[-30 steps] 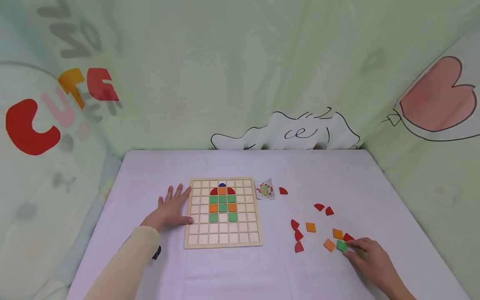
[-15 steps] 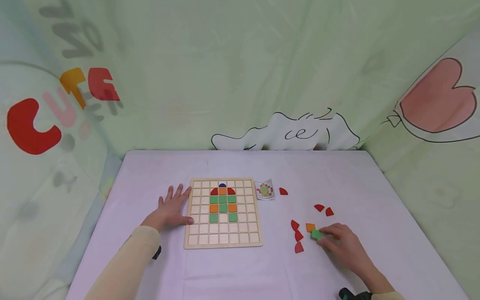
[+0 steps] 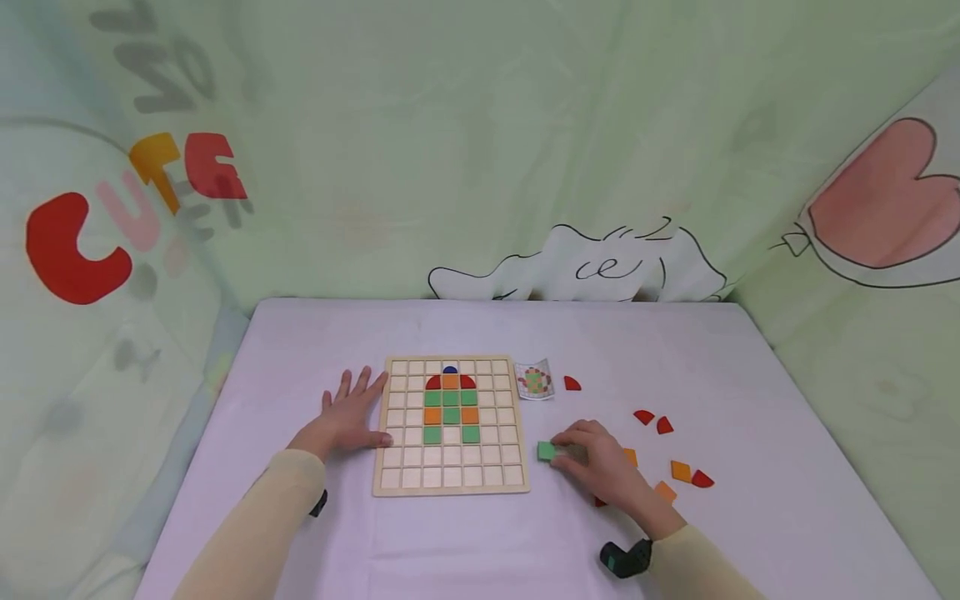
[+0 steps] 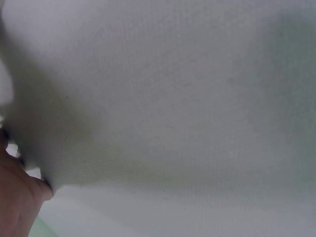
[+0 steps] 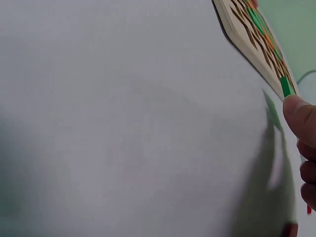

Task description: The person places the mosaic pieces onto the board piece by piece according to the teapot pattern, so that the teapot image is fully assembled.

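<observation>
My right hand (image 3: 597, 462) pinches a green square tile (image 3: 546, 451) between thumb and fingers, just right of the wooden grid board (image 3: 491, 477). In the right wrist view the green tile (image 5: 286, 86) sticks out past the thumb, above its shadow on the cloth. At the board's left side rests my left hand (image 3: 347, 423), fingers spread, with the fingertips and thumb at the frame. Several tiles fill cells of the board: a blue half-round piece (image 3: 450, 369) at the top, red quarter-rounds (image 3: 433, 382), orange squares and green squares below it.
A small printed pattern card (image 3: 535, 381) lies at the board's right edge. Loose red quarter-round tiles (image 3: 643, 417) and orange squares (image 3: 681, 472) are scattered to the right, some partly hidden behind my right hand. Fabric walls stand behind and beside the table (image 3: 450, 550).
The right hand has picked up the green square from among the loose tiles at the right and carried it left to near the board. The left hand stays at the board's edge.
</observation>
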`<move>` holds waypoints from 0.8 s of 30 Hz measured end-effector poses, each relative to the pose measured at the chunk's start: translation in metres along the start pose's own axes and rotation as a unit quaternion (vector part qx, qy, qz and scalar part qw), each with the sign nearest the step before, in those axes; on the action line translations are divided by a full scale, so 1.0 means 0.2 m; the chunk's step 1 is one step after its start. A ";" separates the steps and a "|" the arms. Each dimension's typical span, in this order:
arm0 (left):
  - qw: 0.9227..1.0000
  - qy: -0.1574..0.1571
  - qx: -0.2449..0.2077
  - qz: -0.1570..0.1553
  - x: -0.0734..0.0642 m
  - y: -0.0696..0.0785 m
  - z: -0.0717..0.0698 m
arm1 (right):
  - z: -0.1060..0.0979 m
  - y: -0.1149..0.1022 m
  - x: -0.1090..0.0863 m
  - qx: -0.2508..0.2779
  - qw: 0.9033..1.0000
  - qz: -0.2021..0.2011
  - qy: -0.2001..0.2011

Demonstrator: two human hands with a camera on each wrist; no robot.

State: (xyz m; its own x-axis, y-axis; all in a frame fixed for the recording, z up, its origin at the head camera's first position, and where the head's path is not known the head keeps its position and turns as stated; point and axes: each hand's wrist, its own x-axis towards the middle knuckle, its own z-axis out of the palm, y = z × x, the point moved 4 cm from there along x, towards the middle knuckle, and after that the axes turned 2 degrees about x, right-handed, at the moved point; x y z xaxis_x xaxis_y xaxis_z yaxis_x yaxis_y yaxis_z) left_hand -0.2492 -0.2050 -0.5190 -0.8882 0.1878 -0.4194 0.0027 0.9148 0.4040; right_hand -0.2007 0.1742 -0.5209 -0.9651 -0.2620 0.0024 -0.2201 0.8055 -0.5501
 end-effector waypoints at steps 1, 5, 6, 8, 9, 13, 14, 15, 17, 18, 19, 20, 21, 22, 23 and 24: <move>1.000 0.000 0.000 0.001 0.00 0.00 0.00 | 0.02 -0.02 0.01 0.004 1.000 -0.007 -0.003; 1.000 -0.001 0.002 0.003 0.00 0.00 0.00 | 0.07 -0.10 0.05 0.022 0.999 -0.031 -0.016; 1.000 0.000 0.002 0.004 0.00 0.00 0.00 | 0.08 -0.12 0.06 0.029 0.999 -0.035 -0.021; 1.000 0.000 0.003 0.005 0.00 0.00 0.00 | 0.11 -0.16 0.08 0.037 0.998 -0.041 -0.030; 1.000 0.000 0.004 0.005 0.00 0.00 0.00 | 0.13 -0.17 0.09 0.041 0.998 -0.043 -0.034; 1.000 -0.001 0.003 0.005 0.01 0.00 0.00 | 0.17 -0.24 0.13 0.043 0.997 -0.053 -0.045; 1.000 -0.002 0.002 0.004 0.01 0.00 0.01 | 0.18 -0.26 0.13 0.043 0.996 -0.057 -0.046; 1.000 -0.002 0.002 0.003 0.01 -0.01 0.01 | 0.19 -0.27 0.14 0.044 0.996 -0.061 -0.049; 1.000 -0.004 0.000 0.001 0.02 -0.01 0.01 | 0.20 -0.31 0.16 0.048 0.995 -0.070 -0.052; 1.000 -0.004 0.000 0.001 0.02 -0.01 0.01 | 0.21 -0.32 0.16 0.048 0.995 -0.074 -0.054; 1.000 -0.003 -0.001 0.002 0.02 -0.01 0.01 | 0.21 -0.34 0.17 0.049 0.994 -0.078 -0.057; 1.000 -0.003 -0.001 0.001 0.02 -0.02 0.01 | 0.22 -0.36 0.18 0.049 0.994 -0.083 -0.060; 1.000 -0.002 -0.002 0.002 0.02 -0.02 0.01 | 0.23 -0.37 0.18 0.047 0.993 -0.089 -0.063; 1.000 -0.002 -0.002 0.002 0.02 -0.02 0.01 | 0.23 -0.39 0.19 0.045 0.992 -0.094 -0.065; 1.000 -0.001 -0.001 0.002 0.03 -0.02 0.01 | 0.24 -0.40 0.19 0.042 0.992 -0.100 -0.068; 1.000 0.000 -0.001 0.002 0.03 -0.02 0.01 | 0.25 -0.41 0.20 0.039 0.991 -0.103 -0.070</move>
State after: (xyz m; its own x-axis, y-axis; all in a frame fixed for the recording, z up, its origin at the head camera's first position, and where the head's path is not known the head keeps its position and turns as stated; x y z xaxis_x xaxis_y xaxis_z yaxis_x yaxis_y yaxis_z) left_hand -0.2526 -0.2074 -0.5254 -0.8879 0.1918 -0.4182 0.0053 0.9131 0.4076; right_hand -0.2133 0.0709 -0.5174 -0.8699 -0.4932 0.0081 -0.3943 0.6853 -0.6124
